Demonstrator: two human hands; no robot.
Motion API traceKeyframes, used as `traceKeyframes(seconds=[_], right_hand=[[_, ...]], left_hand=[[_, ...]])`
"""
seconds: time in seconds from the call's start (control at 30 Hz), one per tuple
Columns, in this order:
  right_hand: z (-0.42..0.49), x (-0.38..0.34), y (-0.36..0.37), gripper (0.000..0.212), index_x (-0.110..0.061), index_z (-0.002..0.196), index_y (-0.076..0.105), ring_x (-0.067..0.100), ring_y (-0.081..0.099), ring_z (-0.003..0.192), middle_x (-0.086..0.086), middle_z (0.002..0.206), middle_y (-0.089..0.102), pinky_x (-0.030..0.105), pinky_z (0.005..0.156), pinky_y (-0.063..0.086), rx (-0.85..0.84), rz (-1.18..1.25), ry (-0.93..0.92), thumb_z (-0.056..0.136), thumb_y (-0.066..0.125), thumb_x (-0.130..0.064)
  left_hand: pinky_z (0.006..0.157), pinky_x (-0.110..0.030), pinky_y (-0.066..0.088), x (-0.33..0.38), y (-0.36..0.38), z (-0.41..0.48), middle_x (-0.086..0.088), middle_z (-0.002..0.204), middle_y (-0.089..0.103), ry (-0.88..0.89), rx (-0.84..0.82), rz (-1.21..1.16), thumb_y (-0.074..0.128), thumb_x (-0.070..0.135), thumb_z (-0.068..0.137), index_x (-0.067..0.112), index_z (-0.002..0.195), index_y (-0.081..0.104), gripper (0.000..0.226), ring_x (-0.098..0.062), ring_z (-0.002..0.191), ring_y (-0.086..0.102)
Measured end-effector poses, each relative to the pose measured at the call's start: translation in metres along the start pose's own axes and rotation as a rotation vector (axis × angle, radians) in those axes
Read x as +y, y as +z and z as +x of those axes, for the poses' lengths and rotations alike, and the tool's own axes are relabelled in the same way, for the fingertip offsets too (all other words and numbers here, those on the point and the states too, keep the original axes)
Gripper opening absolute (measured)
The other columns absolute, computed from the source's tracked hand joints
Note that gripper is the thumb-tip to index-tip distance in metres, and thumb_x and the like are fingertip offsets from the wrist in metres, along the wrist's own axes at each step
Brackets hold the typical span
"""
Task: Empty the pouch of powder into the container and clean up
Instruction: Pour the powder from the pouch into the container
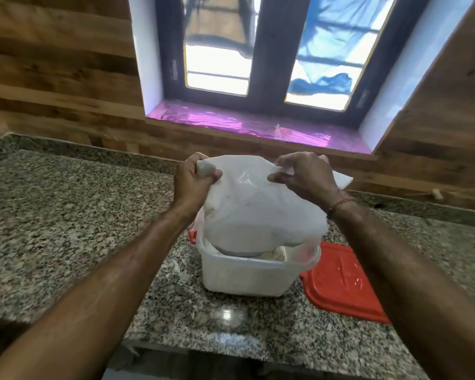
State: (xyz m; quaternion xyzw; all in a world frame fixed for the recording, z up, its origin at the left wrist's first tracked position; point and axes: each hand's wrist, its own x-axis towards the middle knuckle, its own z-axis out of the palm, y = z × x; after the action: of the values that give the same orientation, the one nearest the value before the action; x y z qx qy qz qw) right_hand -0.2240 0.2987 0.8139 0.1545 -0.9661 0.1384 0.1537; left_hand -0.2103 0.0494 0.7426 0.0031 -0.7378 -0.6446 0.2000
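Left grip (195, 176) was pinched tight on the top left corner of the pouch (258, 204), and the right grip (305, 174) pinched the top right one. Pouch hung upended, long axis roughly vertical, mouth down inside the white container (244, 275) near the table (66, 215) front edge. Red lid (343, 281) lay flat just right of it, partly behind the right forearm.

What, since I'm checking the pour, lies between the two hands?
In the head view, the white pouch stretches between the left hand and right hand, each gripping an upper corner, above the container.
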Motion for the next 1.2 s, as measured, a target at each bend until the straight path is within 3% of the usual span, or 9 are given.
traceKeyframes(seconds=[0.07,0.13,0.23,0.33,0.5,0.77,1.03,1.13,1.2], right_hand=[[-0.004,0.001,-0.002,0.009,-0.025,0.088,0.075,0.019,0.069,0.098,-0.014,0.089,0.075,0.043,0.099,0.04,0.137,-0.022,0.055,0.087,0.081,-0.031],[-0.009,0.001,-0.004,0.008,-0.023,0.084,0.072,0.02,0.069,0.096,-0.012,0.086,0.075,0.039,0.09,0.033,0.216,-0.052,0.095,0.088,0.08,-0.022],[-0.012,-0.016,-0.006,0.03,-0.027,0.113,0.068,0.02,0.066,0.113,-0.007,0.115,0.074,0.041,0.093,0.033,0.129,0.004,0.038,0.087,0.079,-0.036],[-0.003,-0.051,0.006,0.06,-0.035,0.139,0.055,0.022,0.057,0.131,-0.005,0.143,0.061,0.049,0.105,0.036,0.009,-0.007,-0.046,0.086,0.072,-0.056],[0.02,-0.077,0.014,0.007,-0.02,0.091,0.077,0.015,0.068,0.085,0.0,0.094,0.079,0.042,0.088,0.058,0.275,0.202,0.017,0.09,0.078,-0.026],[0.031,-0.062,-0.007,0.012,-0.004,0.094,0.076,0.015,0.062,0.092,0.009,0.098,0.075,0.014,0.076,0.046,0.246,0.427,0.168,0.094,0.072,-0.016],[0.031,-0.054,-0.004,0.01,-0.014,0.088,0.074,0.014,0.065,0.093,-0.005,0.089,0.07,0.033,0.085,0.053,0.36,0.511,0.344,0.093,0.074,-0.023],[0.03,-0.048,-0.001,0.011,-0.019,0.089,0.074,0.017,0.068,0.094,-0.005,0.089,0.072,0.044,0.09,0.059,0.369,0.495,0.379,0.094,0.074,-0.029],[0.031,-0.049,-0.005,0.013,-0.016,0.094,0.077,0.017,0.068,0.095,-0.001,0.095,0.075,0.042,0.091,0.058,0.313,0.469,0.343,0.094,0.073,-0.029]], left_hand=[[0.069,-0.032,0.059,-0.006,-0.005,0.0,0.001,0.096,0.075,-0.049,-0.084,-0.03,0.082,0.013,0.082,0.015,0.102,0.065,0.025,-0.016,0.084,0.072],[0.076,-0.037,0.062,-0.02,-0.01,-0.003,0.0,0.1,0.078,-0.134,-0.196,0.015,0.083,0.013,0.081,0.02,0.105,0.071,0.028,-0.023,0.093,0.075],[0.08,-0.049,0.062,-0.029,-0.008,-0.01,0.008,0.087,0.079,-0.148,-0.176,0.115,0.083,0.027,0.07,0.032,0.088,0.077,0.02,-0.019,0.084,0.076],[0.075,-0.046,0.061,-0.015,0.003,-0.011,0.012,0.079,0.077,-0.059,-0.175,0.158,0.08,0.031,0.07,0.032,0.087,0.076,0.018,-0.014,0.078,0.074],[0.076,-0.043,0.061,-0.024,0.003,-0.012,0.013,0.085,0.075,-0.026,-0.218,0.156,0.08,0.032,0.076,0.029,0.09,0.068,0.018,-0.011,0.083,0.072],[0.083,-0.037,0.055,-0.049,-0.01,-0.021,0.017,0.085,0.075,-0.055,-0.204,0.276,0.082,0.032,0.077,0.028,0.088,0.078,0.012,-0.01,0.087,0.072],[0.081,-0.039,0.025,-0.054,0.01,-0.027,0.012,0.074,0.071,-0.005,-0.062,0.571,0.079,0.041,0.079,0.032,0.063,0.063,0.024,-0.018,0.087,0.062],[0.081,-0.036,0.025,-0.048,0.013,-0.027,0.011,0.08,0.075,0.032,-0.106,0.554,0.075,0.044,0.084,0.029,0.072,0.07,0.019,-0.02,0.088,0.067],[0.085,-0.036,0.041,-0.041,0.009,-0.024,0.009,0.092,0.078,0.116,-0.151,0.449,0.069,0.054,0.088,0.032,0.095,0.073,0.023,-0.02,0.09,0.07]])
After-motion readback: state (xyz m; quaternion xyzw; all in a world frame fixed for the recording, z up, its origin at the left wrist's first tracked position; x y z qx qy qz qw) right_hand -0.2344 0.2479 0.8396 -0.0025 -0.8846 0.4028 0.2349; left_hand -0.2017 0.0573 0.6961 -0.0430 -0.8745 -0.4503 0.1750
